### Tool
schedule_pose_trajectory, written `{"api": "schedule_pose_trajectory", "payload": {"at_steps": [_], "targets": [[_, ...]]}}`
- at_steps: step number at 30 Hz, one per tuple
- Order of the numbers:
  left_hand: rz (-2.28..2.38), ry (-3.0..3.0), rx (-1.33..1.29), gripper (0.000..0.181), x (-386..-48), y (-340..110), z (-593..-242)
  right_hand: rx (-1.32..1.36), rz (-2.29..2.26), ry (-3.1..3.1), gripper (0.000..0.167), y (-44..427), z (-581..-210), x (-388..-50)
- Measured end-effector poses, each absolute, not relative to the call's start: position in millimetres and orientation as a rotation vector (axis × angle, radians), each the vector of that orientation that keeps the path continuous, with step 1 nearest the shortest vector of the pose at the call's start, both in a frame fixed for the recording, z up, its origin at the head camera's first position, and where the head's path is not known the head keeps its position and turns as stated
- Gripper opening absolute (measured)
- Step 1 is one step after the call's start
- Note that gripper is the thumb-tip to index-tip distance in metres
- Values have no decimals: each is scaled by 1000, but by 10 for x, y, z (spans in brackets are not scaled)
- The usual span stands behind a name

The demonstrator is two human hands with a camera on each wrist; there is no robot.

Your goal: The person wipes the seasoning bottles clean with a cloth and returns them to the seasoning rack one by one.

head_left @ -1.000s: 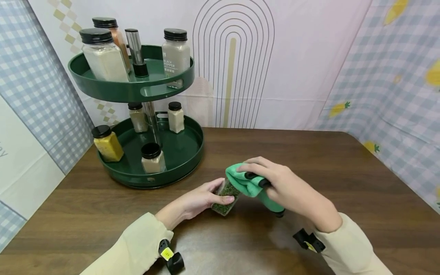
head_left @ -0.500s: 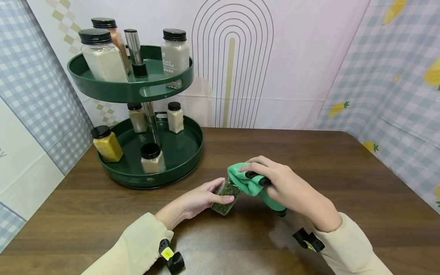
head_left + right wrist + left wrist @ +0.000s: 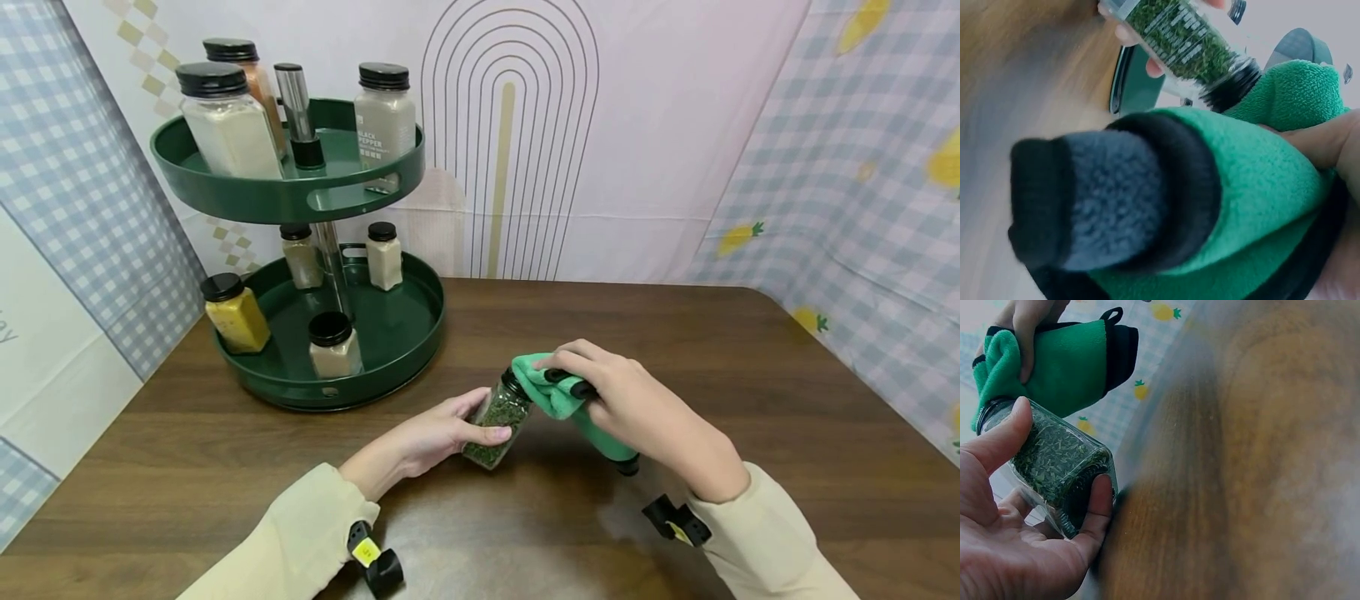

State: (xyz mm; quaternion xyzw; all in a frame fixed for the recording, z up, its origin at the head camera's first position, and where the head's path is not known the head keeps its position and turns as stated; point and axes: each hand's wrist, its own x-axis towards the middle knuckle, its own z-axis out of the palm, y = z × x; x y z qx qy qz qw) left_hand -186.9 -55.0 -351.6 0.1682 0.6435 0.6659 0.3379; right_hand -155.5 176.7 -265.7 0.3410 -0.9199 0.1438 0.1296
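A clear glass spice jar (image 3: 501, 421) of green dried herbs, with a black lid, is held tilted above the table by my left hand (image 3: 442, 437). Its thumb and fingers wrap the lower part in the left wrist view. My right hand (image 3: 618, 400) grips a folded green cloth (image 3: 551, 392) with black edging. One bunched end of the cloth lies against the lid of the jar. White lettering shows on the jar's side in the right wrist view, where the loose end of the cloth (image 3: 1260, 162) covers much of the foreground.
A green two-tier turntable rack (image 3: 375, 371) stands at the back left. Several black-lidded jars are on it, among them a yellow one (image 3: 238, 321) at the lower tier's left edge and a black pepper jar (image 3: 384, 125) above. Patterned cloth hangs behind the wooden table (image 3: 637, 325).
My right hand and the cloth have shifted slightly right, and the jar's black lid and upper glass now show more. The left hand has barely moved.
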Motion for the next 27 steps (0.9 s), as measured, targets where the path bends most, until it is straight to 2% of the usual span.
{"api": "schedule_pose_trajectory", "payload": {"at_steps": [7, 13, 22, 27], "targets": [[1734, 1682, 445, 53, -1861, -556, -3524, 928, 302, -2767, 49, 1822, -2630, -1569], [1746, 1704, 433, 55, -1852, -560, -3531, 858, 216, -2783, 55, 1873, -2551, -1548], [1770, 1748, 441, 50, -1852, -554, -3521, 1199, 404, -2531, 76, 1743, -2588, -1522], [1743, 1750, 477, 48, -1874, -546, -3510, 1154, 308, -2536, 75, 1680, -2605, -1485]]}}
